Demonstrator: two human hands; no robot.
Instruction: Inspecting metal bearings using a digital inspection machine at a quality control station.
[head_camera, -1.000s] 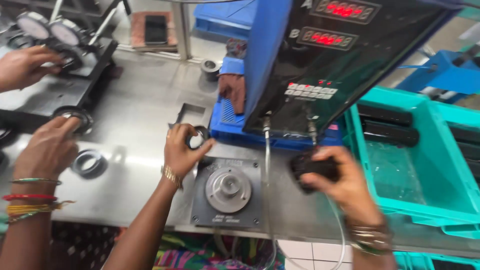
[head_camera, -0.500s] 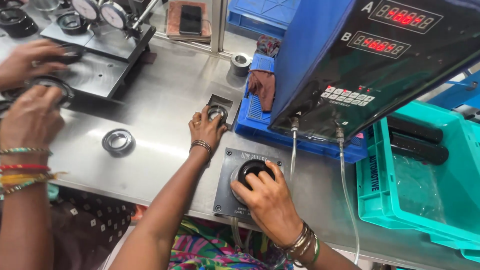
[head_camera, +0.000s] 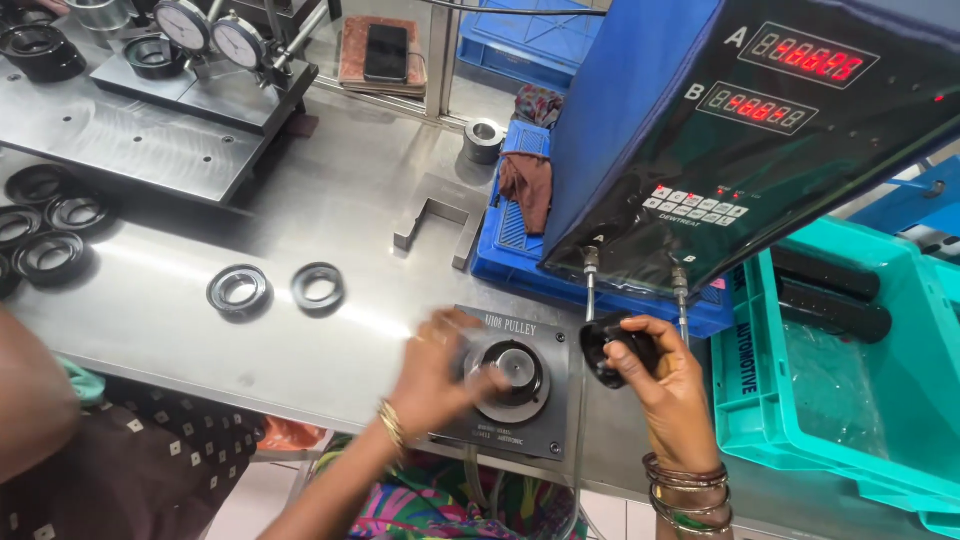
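Observation:
My right hand (head_camera: 665, 375) holds a black pulley (head_camera: 612, 345) just right of the grey square fixture plate (head_camera: 545, 425), below two thin metal probes. My left hand (head_camera: 435, 375), blurred by motion, has its fingertips on the left edge of a black ring (head_camera: 522, 378) that sits around the round metal plug at the fixture's centre. Both wrists wear bangles. Two more black rings (head_camera: 238, 290) (head_camera: 318, 287) lie flat on the steel table (head_camera: 150, 320) to the left of the fixture.
A tilted dark display unit (head_camera: 760, 130) with red digits overhangs a blue crate (head_camera: 520, 250). To the right stands a teal crate (head_camera: 850, 400). Several black rings (head_camera: 50, 255) sit far left, behind them dial gauges (head_camera: 185, 25). Another person's arm (head_camera: 30, 390) fills the lower left.
My right hand lifted the black pulley off the fixture and moved it right. My left hand came down from the metal bracket to the fixture. The other person's hands left the table.

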